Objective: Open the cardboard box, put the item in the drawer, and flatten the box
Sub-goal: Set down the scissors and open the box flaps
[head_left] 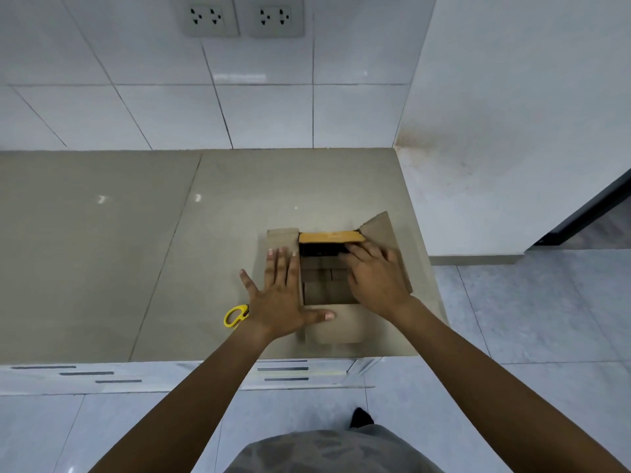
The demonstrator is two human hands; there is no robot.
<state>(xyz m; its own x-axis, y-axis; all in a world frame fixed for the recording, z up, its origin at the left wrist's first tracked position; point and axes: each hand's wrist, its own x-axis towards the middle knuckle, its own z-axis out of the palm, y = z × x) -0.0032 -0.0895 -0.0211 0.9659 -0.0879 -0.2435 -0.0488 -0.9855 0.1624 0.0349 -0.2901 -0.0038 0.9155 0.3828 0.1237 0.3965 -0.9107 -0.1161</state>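
Left hand (277, 295) spread flat, fingers apart, pressing the left flap of an open cardboard box (333, 285), right hand (374, 276) fingers loosely curled reaching inside, box near the tabletop (136, 250) right front corner, yellow scissors handle (235, 315) beside left wrist

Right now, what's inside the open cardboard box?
Inside the cardboard box, a yellow-orange strip along the far edge and something black beneath it. The right hand reaches in, covering the rest; the item can't be identified.

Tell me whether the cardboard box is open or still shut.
Open. The cardboard box has its flaps spread outward, the left hand lies flat on one flap, and the right hand reaches toward the dark inside.
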